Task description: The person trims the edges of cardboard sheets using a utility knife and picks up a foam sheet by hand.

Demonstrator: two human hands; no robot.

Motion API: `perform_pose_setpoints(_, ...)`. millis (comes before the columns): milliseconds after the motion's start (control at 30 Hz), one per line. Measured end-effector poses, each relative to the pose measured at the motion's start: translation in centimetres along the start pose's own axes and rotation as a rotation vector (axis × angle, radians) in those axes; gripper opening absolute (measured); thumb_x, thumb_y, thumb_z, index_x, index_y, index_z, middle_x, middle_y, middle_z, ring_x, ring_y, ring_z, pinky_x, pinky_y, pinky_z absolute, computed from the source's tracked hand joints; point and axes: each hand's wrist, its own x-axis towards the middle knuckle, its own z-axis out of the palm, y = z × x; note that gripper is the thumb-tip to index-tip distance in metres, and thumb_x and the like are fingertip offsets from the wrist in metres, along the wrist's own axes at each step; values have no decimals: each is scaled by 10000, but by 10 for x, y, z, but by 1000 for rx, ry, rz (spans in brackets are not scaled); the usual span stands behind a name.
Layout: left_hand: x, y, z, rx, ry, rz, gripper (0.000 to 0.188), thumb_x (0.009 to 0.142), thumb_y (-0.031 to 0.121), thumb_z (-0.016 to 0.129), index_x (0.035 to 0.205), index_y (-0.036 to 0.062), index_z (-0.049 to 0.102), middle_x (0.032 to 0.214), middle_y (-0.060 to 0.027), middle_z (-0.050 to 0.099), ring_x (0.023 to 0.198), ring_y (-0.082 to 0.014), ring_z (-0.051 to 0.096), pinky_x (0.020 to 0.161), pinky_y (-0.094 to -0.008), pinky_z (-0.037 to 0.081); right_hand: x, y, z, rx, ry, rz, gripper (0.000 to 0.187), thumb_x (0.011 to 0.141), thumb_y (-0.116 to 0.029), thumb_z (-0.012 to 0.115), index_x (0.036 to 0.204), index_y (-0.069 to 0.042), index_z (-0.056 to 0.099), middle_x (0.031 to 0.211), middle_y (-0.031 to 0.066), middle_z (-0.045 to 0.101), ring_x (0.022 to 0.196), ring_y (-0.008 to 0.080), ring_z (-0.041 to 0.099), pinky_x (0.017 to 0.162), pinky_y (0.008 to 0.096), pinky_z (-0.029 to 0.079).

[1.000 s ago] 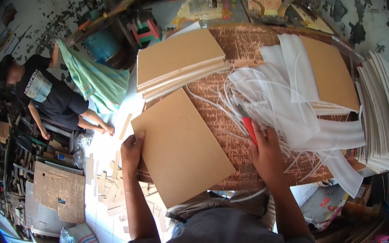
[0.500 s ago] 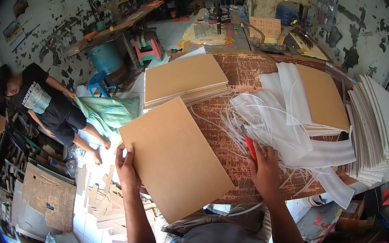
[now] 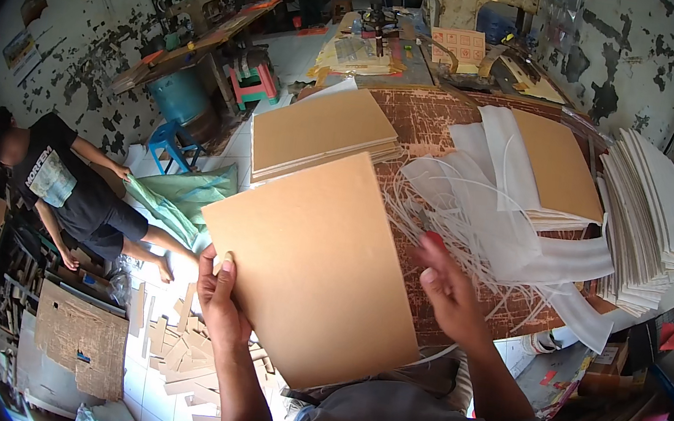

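My left hand [image 3: 225, 298] grips the left edge of a flat tan board [image 3: 316, 272], thumb on its face and fingers behind. The board is tilted in front of me, over the table's near edge. Just off its right edge is my right hand [image 3: 447, 293], with fingers pointing toward it and blurred by motion. A red-handled cutter [image 3: 433, 242] shows at those fingertips, partly covered; whether the hand still grips it is unclear. Thin white strips [image 3: 413, 212] lie tangled beyond that hand, beside white foam sheets [image 3: 503, 245].
Tan boards [image 3: 322, 128] are stacked at the table's far left, others [image 3: 555, 167] at the right. White-edged sheets [image 3: 637, 224] stand beside them. A person [image 3: 76, 185] at the left holds a green sack [image 3: 185, 199]. Offcuts [image 3: 181, 360] litter the floor.
The board has turned more upright and shifted slightly right. My right hand's grip on the cutter has loosened or altered, its fingers now stretching toward the board's edge.
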Motion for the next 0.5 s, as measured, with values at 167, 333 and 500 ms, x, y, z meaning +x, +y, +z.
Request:
perform_pose_setpoints(167,-14,-5,29,35,-74,8,321,1046,114,630,1339,25,532,1147,-118,724,1014,-150,696,892,-305,560,-4,-14,30,205,9,6,399,1143,-266,491,1468,-35,515,1299,102,633,1151,169,609,975,329,492)
perform_pose_setpoints(333,-13,-5,22,26,-58,43,333,1050,95,616,1365,22,534,1166,-125,723,1026,-160,696,895,-305,562,-10,-15,19,132,-84,137,269,1139,-270,511,1185,-23,605,905,0,560,832,82,499,758,293,450)
perform_pose_setpoints(500,-6,-3,13,-26,149,152,319,1062,89,596,1372,34,547,1214,-120,702,1047,-169,692,909,-318,576,-27,-14,15,108,-154,150,284,1132,-278,527,1108,-8,614,832,9,542,776,83,483,716,296,442)
